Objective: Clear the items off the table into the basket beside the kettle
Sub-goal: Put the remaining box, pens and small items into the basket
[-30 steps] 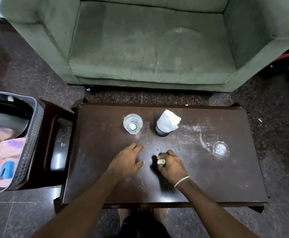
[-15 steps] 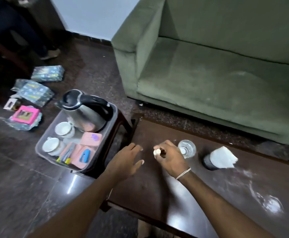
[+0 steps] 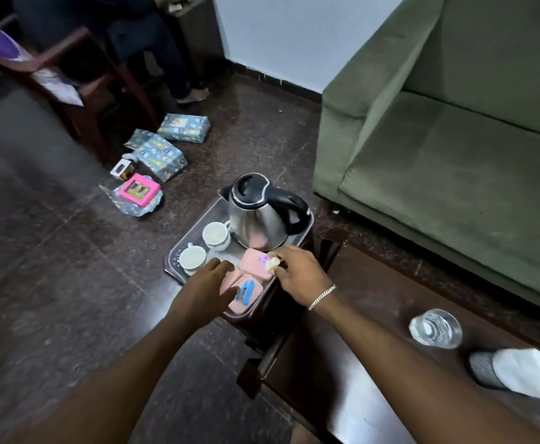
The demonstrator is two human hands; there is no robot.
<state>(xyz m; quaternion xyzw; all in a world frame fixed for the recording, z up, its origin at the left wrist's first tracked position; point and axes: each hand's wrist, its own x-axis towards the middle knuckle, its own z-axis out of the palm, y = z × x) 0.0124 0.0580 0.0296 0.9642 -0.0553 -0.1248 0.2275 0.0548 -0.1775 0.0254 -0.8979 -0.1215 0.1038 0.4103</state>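
Note:
My right hand pinches a small white-capped object and holds it over the pink basket in front of the steel kettle. My left hand hovers with fingers apart at the lower pink basket, which holds blue items. Both baskets and the kettle rest on a grey tray. On the dark table stand a clear glass and a dark cup with white tissue.
Two white cups sit on the tray left of the kettle. Wrapped boxes and a pink frame box lie on the floor. A green sofa stands behind the table; a wooden chair and a seated person's legs are far left.
The view swung left from the table to the tray. My right hand carried the small white-capped object from the table to above the pink basket; my left hand moved alongside it.

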